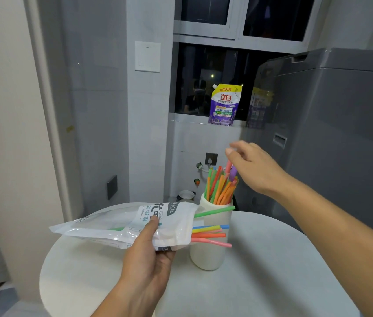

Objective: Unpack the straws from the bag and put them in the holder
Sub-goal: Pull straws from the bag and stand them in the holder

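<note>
White stone-look table, round, fills the near part of the view. Over its near-left side the left hand grips the bag. The thumb presses on the printed top face and the fingers curl underneath, clamped on the plastic. The bag is white and partly clear. It is held roughly level above the table, with its open end pointing right. From that mouth the bagged straws stick out to the right: green, blue, yellow, orange and pink. Their ends pass in front of the holder.

The holder is a plain white cylinder standing upright on the table, just right of the bag's mouth. It is packed with standing straws, mostly orange, green and red, which fan out above its rim.

Above and right of them hovers the right hand, blurred, with its thumb and forefinger spread a little apart. A pink straw and a purple straw rise right under the thumb. I cannot tell whether the fingers pinch them or are clear of them.

Farther off, a grey washing machine stands at the right. A purple detergent pouch sits on the sill of a dark window. A white wall switch is mounted to the left of the window.
</note>
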The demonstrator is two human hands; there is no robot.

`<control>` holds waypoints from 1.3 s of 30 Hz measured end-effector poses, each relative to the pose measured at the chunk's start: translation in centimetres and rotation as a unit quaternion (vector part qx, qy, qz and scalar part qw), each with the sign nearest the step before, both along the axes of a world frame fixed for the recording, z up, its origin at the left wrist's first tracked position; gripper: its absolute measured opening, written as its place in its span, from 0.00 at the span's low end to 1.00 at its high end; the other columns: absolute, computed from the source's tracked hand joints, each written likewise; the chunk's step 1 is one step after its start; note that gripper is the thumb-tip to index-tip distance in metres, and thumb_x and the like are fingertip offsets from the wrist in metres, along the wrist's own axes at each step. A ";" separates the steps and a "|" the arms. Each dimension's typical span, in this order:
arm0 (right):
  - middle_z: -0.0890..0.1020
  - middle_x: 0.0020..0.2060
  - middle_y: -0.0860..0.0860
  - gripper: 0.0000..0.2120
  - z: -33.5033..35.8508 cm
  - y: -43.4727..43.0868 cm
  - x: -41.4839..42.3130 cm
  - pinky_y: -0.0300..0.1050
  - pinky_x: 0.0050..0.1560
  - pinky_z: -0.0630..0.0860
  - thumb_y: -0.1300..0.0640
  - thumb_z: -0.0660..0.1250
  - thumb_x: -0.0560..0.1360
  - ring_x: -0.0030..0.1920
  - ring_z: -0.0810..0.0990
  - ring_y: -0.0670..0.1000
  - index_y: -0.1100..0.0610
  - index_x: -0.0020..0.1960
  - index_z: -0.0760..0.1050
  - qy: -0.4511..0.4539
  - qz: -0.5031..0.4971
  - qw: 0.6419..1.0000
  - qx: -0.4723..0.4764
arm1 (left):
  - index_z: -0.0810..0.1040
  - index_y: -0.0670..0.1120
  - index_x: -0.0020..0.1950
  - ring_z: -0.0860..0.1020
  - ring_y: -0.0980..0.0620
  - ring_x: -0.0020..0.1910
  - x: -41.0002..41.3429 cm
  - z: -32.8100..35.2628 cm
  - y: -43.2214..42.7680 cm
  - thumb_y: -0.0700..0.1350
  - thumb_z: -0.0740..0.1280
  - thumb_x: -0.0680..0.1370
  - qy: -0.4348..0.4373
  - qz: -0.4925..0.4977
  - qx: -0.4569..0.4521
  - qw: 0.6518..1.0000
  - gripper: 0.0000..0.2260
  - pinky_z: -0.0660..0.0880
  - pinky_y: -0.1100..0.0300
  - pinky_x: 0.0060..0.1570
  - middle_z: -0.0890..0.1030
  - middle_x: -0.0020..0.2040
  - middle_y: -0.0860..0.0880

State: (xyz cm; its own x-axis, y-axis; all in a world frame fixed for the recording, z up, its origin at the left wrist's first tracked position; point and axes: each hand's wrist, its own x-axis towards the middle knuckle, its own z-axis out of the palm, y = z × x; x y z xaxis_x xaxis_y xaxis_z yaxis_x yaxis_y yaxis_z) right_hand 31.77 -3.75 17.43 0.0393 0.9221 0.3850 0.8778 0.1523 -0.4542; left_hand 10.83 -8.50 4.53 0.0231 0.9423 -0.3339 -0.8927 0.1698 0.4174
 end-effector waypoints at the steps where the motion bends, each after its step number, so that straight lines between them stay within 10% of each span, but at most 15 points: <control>1: 0.68 0.75 0.51 0.24 0.0 -0.1 -0.1 0.51 0.68 0.69 0.41 0.52 0.83 0.72 0.70 0.53 0.49 0.76 0.65 0.013 0.017 1.000 0.001 | 0.77 0.42 0.70 0.85 0.45 0.55 0.0 0.0 0.0 0.39 0.70 0.81 0.000 0.000 0.001 1.000 0.17 0.85 0.51 0.35 0.87 0.58 0.42; 10: 0.51 0.81 0.42 0.31 -3.1 -0.2 -0.5 0.39 0.74 0.45 0.38 0.46 0.83 0.80 0.47 0.42 0.49 0.82 0.51 -0.102 0.105 0.985 -0.092 | 0.77 0.41 0.70 0.85 0.45 0.57 -0.2 0.0 0.0 0.39 0.69 0.81 0.001 0.000 0.006 1.000 0.17 0.85 0.50 0.39 0.86 0.59 0.42; 19: 0.59 0.80 0.45 0.27 -3.4 -0.5 -0.2 0.46 0.75 0.57 0.39 0.51 0.83 0.78 0.57 0.45 0.46 0.80 0.60 0.032 0.104 0.994 0.012 | 0.77 0.41 0.70 0.85 0.45 0.55 -0.4 0.1 0.1 0.39 0.69 0.81 -0.003 -0.002 0.005 1.000 0.17 0.85 0.52 0.35 0.87 0.59 0.42; 24: 0.80 0.44 0.53 0.21 -3.1 -4.1 -1.0 0.52 0.49 0.75 0.46 0.53 0.80 0.46 0.78 0.52 0.59 0.46 0.79 0.110 -0.006 0.963 0.245 | 0.77 0.42 0.70 0.86 0.46 0.57 -0.6 0.3 0.3 0.40 0.69 0.81 -0.010 0.013 0.020 1.000 0.17 0.84 0.55 0.34 0.87 0.59 0.44; 32: 0.80 0.32 0.57 0.08 -6.8 -9.4 -4.8 0.46 0.33 0.76 0.48 0.63 0.81 0.27 0.74 0.48 0.48 0.46 0.78 0.275 0.026 0.960 -0.040 | 0.78 0.45 0.70 0.87 0.47 0.56 -0.3 0.6 -0.2 0.42 0.70 0.81 0.029 0.029 0.084 0.996 0.17 0.86 0.51 0.44 0.87 0.60 0.46; 39: 0.84 0.35 0.52 0.04 -7.7 -9.7 -4.5 0.38 0.28 0.74 0.58 0.69 0.79 0.27 0.77 0.46 0.54 0.47 0.82 0.352 0.044 0.934 -0.051 | 0.79 0.46 0.68 0.87 0.50 0.52 -0.3 0.8 -0.5 0.41 0.70 0.80 0.040 0.045 0.091 0.994 0.16 0.86 0.52 0.40 0.87 0.59 0.48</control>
State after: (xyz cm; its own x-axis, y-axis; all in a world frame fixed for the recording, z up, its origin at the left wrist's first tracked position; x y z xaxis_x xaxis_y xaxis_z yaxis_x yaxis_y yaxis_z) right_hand 27.22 -13.41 9.72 0.1714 0.9643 0.2018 0.3430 0.1336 -0.9298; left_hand 10.56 -9.02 5.34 -0.0835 0.9842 -0.1559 -0.8634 0.0067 0.5045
